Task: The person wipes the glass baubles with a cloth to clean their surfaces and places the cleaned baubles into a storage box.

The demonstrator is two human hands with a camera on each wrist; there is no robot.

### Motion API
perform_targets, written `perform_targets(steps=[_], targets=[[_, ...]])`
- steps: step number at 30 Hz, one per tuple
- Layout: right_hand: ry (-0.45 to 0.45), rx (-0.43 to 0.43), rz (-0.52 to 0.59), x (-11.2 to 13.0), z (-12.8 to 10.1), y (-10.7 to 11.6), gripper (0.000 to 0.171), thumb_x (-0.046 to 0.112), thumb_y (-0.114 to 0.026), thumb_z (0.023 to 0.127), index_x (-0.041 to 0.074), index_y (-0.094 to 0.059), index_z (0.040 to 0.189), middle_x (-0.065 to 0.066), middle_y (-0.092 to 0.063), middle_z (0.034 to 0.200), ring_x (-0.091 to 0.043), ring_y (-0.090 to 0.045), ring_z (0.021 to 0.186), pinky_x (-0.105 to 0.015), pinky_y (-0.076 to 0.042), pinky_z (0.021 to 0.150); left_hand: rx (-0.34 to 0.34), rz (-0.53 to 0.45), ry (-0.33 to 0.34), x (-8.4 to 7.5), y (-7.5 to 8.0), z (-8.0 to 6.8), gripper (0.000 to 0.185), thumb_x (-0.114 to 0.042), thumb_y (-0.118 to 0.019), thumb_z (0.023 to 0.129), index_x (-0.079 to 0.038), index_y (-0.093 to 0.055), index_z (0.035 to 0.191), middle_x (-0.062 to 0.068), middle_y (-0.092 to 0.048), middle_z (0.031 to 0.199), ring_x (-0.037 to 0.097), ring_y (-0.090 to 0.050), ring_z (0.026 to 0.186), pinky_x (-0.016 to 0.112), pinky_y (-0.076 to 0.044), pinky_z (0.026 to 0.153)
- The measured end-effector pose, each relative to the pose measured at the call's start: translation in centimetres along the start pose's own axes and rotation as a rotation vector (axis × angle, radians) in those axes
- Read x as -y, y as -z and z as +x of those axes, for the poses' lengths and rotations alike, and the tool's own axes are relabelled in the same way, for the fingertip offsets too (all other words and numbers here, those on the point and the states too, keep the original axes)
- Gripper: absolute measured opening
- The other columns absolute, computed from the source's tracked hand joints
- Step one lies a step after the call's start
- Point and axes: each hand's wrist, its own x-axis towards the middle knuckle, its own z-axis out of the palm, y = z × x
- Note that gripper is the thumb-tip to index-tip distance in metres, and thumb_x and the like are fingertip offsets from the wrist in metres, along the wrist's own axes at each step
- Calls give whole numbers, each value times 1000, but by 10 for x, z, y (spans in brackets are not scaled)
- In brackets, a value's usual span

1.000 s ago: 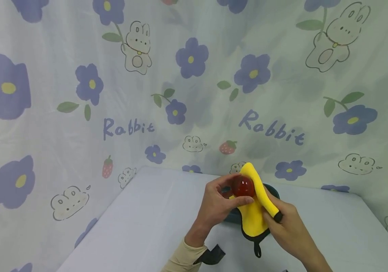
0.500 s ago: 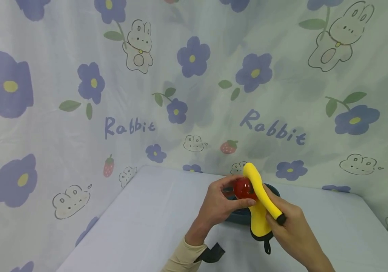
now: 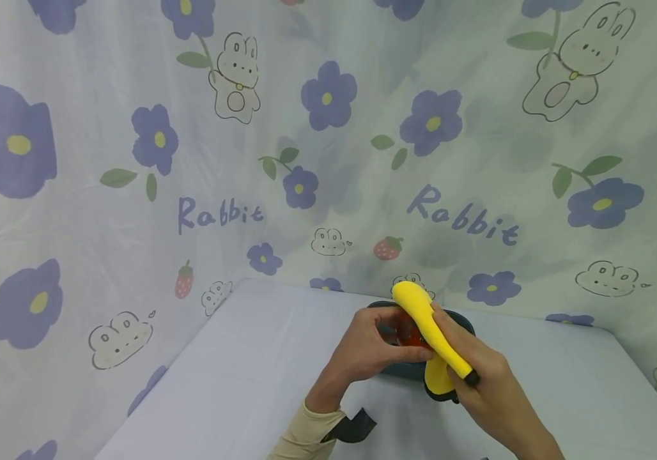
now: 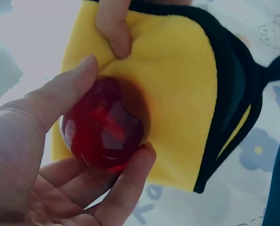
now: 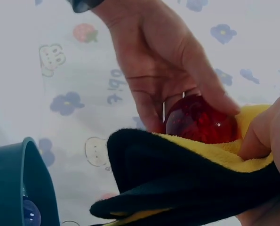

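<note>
My left hand [image 3: 395, 337] holds a red translucent ball [image 3: 404, 332] between thumb and fingers, just above a dark teal bowl [image 3: 462, 321]. The right hand [image 3: 452, 350] grips a yellow cloth [image 3: 424, 321] with black edging and presses it against the ball. In the head view the cloth hides most of the ball. From the left wrist, the ball [image 4: 104, 125] lies against the cloth [image 4: 177, 94], and a right fingertip [image 4: 114, 30] pushes the cloth near its top. The right wrist view has the ball [image 5: 201, 120] behind the folded cloth [image 5: 187, 174].
The bowl [image 5: 12, 188] stands on a pale lavender table [image 3: 248, 370] and holds a blue marble [image 5: 29, 212]. Flower-and-rabbit printed fabric [image 3: 248, 160] hangs behind and to the left. A black strap [image 3: 357, 427] sits on the left wrist.
The right hand has swung the yellow cloth leftward over the ball, so less of the red shows. Both hands stay above the bowl, still holding ball and cloth.
</note>
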Motion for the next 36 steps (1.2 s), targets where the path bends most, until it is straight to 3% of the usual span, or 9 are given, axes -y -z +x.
perform_targets(steps=[3,6,12,17,22,28,36], targets=[[-1,2,-10,-2,0,0,95,-27,-74,74,10,-44,157,-11,-52,158,13,-39,143,-4,-36,108,15,19,14,-2,-1,-1,26,-28,-87,84,-19,-75,105,-2,-68,85,5,-62,76,27,-62,70],[-21,-2,-6,-6,0,0,92,-25,-73,77,12,-46,156,-10,-55,155,13,-45,138,-3,-38,105,22,37,25,-4,-2,-2,33,-29,-87,83,-20,-76,113,-4,-73,95,3,-65,81,26,-62,75],[-54,-4,42,-13,0,-1,82,-23,-67,82,10,-48,155,-15,-63,145,2,-65,110,-3,-47,96,24,44,-18,-9,-3,-5,53,-29,-87,85,-22,-70,135,-2,-76,118,3,-70,93,26,-63,79],[-93,-1,98,-16,-1,0,74,-22,-63,84,2,-49,152,-21,-68,134,-5,-65,91,-10,-56,88,13,35,-67,-10,-3,-5,55,-34,-85,86,-22,-68,136,1,-75,121,4,-70,97,27,-64,79],[-160,20,155,-14,-2,1,66,-19,-63,87,-3,-50,149,-14,-73,112,-6,-62,80,-18,-61,78,-16,-16,-66,-11,-4,-6,52,-34,-86,85,-17,-71,132,3,-75,121,5,-71,99,28,-64,80],[-178,30,156,-13,-3,1,59,-17,-63,89,-6,-51,146,-9,-71,102,-5,-62,77,-21,-62,74,-47,-43,-72,-10,-5,-6,56,-40,-85,86,-16,-70,134,5,-75,123,5,-72,101,28,-64,82],[-192,43,157,-9,-2,-1,58,-16,-64,90,-5,-52,146,-10,-73,106,-5,-65,80,-19,-61,77,-119,-99,-112,-7,-7,-2,52,-38,-83,88,-18,-69,133,10,-75,123,8,-73,103,32,-65,82]])
